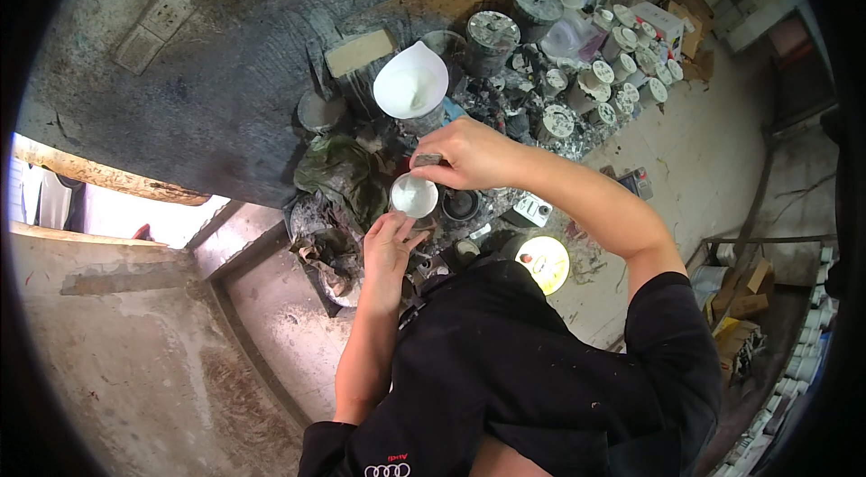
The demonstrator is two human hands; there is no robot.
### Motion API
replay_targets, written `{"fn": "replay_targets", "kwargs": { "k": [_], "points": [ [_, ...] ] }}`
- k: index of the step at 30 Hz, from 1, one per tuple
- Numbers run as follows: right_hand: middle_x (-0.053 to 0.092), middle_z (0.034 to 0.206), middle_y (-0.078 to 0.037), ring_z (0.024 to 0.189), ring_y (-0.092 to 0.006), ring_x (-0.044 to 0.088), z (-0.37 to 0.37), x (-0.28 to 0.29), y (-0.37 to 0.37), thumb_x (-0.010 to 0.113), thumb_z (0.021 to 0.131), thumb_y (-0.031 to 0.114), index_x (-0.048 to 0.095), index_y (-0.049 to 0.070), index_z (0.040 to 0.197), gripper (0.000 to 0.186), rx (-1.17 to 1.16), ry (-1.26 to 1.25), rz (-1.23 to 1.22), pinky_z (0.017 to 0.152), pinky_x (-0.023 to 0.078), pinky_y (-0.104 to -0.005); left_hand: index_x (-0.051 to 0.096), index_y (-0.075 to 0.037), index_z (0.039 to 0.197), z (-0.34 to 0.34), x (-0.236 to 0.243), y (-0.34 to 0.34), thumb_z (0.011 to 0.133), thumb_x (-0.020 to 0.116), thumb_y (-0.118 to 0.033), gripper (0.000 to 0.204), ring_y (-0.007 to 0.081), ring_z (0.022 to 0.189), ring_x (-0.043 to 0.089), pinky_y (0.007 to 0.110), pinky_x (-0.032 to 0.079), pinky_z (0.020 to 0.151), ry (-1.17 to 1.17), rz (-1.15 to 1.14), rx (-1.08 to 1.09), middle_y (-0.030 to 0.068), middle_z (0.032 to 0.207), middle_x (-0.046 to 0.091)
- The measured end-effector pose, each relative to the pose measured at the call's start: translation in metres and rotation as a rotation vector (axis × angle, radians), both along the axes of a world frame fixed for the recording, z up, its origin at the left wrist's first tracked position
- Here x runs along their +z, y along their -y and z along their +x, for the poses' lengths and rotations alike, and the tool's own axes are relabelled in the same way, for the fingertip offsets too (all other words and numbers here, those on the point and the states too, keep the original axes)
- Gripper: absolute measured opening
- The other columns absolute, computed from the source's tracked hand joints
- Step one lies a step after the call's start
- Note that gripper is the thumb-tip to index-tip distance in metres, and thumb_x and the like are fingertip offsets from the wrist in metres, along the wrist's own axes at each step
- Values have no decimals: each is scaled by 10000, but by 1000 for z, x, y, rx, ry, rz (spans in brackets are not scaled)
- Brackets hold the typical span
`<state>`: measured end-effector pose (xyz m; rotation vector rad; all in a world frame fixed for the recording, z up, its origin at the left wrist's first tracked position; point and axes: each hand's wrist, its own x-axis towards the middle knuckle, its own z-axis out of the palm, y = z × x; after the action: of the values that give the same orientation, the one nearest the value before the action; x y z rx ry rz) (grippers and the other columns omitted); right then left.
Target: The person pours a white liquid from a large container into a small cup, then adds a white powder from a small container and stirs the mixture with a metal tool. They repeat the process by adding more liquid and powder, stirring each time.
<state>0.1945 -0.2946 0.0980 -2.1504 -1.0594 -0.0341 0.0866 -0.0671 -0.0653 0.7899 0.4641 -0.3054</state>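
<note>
We find the white cup (415, 195) mouth upward between the hands, the left hand (388, 247) half spread at its near side, apparently for support; we cannot tell how firmly. The right hand (474, 152) pinches a grey flat tool (428, 160) above; a wide-mouthed white container (385, 84) stands beyond, probably for reach.

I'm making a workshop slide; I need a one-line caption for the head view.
Left hand at a small white cup, right hand holding a dark flat piece near it, stained tubs beyond.
</note>
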Motion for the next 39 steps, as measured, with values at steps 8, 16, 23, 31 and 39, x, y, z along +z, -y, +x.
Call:
{"fn": "replay_targets", "kwargs": {
  "k": [8,16,23,31,39],
  "points": [
    [710,816,-182,764,-419,690,-2,0,0,732,933,275,737,13,907,263,77,-26,89,664,541,-492,668,-78,1027,0,4,4,975,686,-115,66,250,1113,686,677,545,987,-44,24,4,50,1070,702],
    [709,816,-172,759,-414,686,-2,1,2,731,934,254,724,14,869,249,150,-42,46,661,539,-480,645,-54,1093,3,4,5,981,692,-110,134,238,1134,672,653,571,968,-20,2,-1,74,1135,695],
    [714,812,-170,754,-406,690,-2,0,7,734,935,251,737,10,912,242,86,-57,36,660,545,-468,641,-38,1109,6,7,7,985,683,-98,145,246,1157,665,687,557,974,-3,-4,13,91,1163,687],
    [725,835,-172,764,-406,701,-3,7,9,740,930,265,744,10,912,256,-25,-11,-44,676,557,-465,641,-29,1111,4,10,11,986,684,-100,150,263,1170,669,667,566,965,-17,12,20,101,1175,695],
    [710,794,-153,744,-395,691,-2,8,9,740,929,246,746,35,903,213,15,17,75,665,542,-472,669,-53,1042,5,18,14,971,686,-103,88,269,1097,689,686,543,991,-4,11,8,63,1076,697]
  ]
}}
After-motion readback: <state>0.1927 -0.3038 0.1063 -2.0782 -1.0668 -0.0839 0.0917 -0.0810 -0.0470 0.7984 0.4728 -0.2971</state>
